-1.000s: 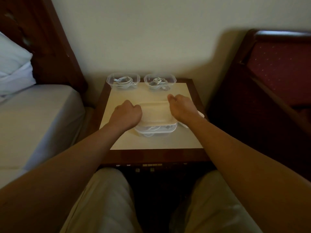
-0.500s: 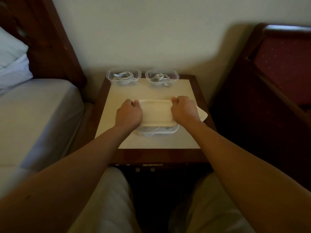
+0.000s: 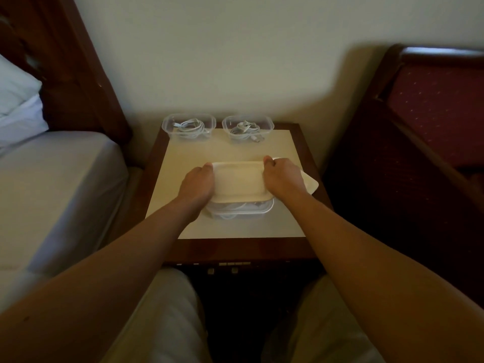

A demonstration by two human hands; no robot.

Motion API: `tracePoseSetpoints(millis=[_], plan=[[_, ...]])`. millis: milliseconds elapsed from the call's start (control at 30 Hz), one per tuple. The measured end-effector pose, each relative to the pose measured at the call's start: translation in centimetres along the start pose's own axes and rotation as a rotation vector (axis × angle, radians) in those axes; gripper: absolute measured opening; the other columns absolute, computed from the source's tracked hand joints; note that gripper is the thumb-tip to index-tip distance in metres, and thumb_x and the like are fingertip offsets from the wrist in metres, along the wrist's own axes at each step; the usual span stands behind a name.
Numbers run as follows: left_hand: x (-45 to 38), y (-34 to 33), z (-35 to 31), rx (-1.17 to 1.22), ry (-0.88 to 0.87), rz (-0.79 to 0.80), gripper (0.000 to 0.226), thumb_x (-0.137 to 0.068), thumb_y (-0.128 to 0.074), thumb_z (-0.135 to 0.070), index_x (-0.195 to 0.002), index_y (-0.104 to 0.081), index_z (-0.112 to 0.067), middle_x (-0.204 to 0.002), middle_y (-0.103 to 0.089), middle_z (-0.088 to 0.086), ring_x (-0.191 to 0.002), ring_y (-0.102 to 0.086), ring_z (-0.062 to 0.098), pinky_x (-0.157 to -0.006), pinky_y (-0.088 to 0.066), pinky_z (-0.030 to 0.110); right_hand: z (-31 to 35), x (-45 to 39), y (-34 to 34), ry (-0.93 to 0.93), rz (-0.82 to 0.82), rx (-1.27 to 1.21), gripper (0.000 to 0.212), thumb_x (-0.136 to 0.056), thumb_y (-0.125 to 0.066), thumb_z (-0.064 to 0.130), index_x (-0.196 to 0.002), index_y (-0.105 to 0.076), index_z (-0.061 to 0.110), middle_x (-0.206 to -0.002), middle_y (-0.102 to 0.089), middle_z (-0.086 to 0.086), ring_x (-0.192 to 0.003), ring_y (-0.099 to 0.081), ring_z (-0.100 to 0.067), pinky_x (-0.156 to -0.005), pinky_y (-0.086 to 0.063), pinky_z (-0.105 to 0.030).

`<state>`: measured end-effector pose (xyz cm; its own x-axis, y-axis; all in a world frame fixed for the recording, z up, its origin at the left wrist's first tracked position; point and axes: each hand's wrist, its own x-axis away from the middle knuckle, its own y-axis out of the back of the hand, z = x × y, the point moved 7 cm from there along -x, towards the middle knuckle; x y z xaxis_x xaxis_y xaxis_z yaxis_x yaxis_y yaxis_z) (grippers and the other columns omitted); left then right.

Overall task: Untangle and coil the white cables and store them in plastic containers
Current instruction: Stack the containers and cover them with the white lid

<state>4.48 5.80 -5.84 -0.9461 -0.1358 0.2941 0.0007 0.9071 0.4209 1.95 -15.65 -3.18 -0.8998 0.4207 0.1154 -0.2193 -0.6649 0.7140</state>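
2 curled hands (image 3: 197, 183) (image 3: 281, 179) on lid (image 3: 239, 182) edges

A bedroom: a grey-sheeted bed (image 3: 52, 184) with a white pillow (image 3: 15, 100) and a dark wooden headboard (image 3: 78, 74) beside a small wooden bench (image 3: 235, 247).

On the nightstand (image 3: 230, 150), two open containers (image 3: 189, 126) (image 3: 247, 126) sit side by side at the back, each with a coiled cable inside — nearer, a third container (image 3: 239, 209) lies under a lid (image 3: 239, 180) gripped by left hand (image 3: 197, 184) and right hand (image 3: 282, 176) at its sides.
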Motion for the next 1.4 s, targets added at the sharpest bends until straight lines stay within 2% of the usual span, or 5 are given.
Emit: tracePoseSetpoints(millis=[400, 667, 900, 1233, 1400], plan=[[-3.2, 0.9, -5.5, -0.263, -0.193, -0.041, 0.045, -0.1, -0.03, -0.044, -0.102, -0.062, -0.011, -0.113, -0.063, 0.014, -0.1, -0.058, 0.035, -0.085, -0.046, 0.043, -1.5, -3.4, 2.8, 0.055, 0.004, 0.175, 0.028, -0.098, -0.05, 0.023, -0.121, -0.064, 0.015, -0.112, -0.066, -0.006, -0.108, -0.063, -0.029, -0.087, -0.055, -0.04], [-8.9, -3.4, -9.6, -0.131, -0.098, 0.019, 0.049, -0.098, -0.048, -0.034, -0.133, -0.057, -0.001, -0.096, -0.07, 0.016, -0.066, -0.052, 0.024, -0.058, -0.04, 0.027, -5.5, -5.3, 0.4, 0.037, 0.414, 0.631, 0.091, -0.084, -0.071, 0.062, -0.157, -0.027, 0.029, -0.164, -0.012, -0.012, -0.148, -0.019, -0.043, -0.116, -0.029, -0.058], [-12.7, -6.1, -9.8, 0.0, 0.068, 0.064, 0.042, -0.103, -0.048, -0.028, -0.142, -0.049, -0.013, -0.095, -0.053, 0.005, -0.093, -0.065, 0.027, -0.07, -0.055, 0.033, -4.5, -7.0, 0.3, 0.086, 0.319, 0.598, 0.096, -0.075, -0.078, 0.064, -0.151, -0.036, 0.022, -0.154, -0.036, -0.017, -0.141, -0.031, -0.041, -0.11, -0.037, -0.056], [-15.5, -7.7, -8.9, 0.023, 0.119, 0.075, 0.042, -0.099, -0.047, 0.004, -0.138, -0.054, -0.007, -0.122, -0.063, 0.015, -0.06, -0.063, 0.025, -0.038, -0.056, 0.031, -3.9, -8.5, 0.2, 0.105, 0.32, 0.612, 0.095, -0.072, -0.084, 0.054, -0.149, -0.04, 0.02, -0.152, -0.033, -0.018, -0.138, -0.032, -0.04, -0.109, -0.039, -0.055], [-14.9, -8.1, -9.5, 0.033, 0.089, 0.14, 0.035, -0.098, -0.047, 0.008, -0.129, -0.053, -0.008, -0.094, -0.054, 0.011, -0.07, -0.065, 0.028, -0.05, -0.06, 0.034, -3.8, -8.3, 0.1, 0.099, 0.28, 0.582, 0.091, -0.075, -0.082, 0.051, -0.148, -0.038, 0.02, -0.151, -0.031, -0.019, -0.136, -0.031, -0.04, -0.108, -0.038, -0.053]])
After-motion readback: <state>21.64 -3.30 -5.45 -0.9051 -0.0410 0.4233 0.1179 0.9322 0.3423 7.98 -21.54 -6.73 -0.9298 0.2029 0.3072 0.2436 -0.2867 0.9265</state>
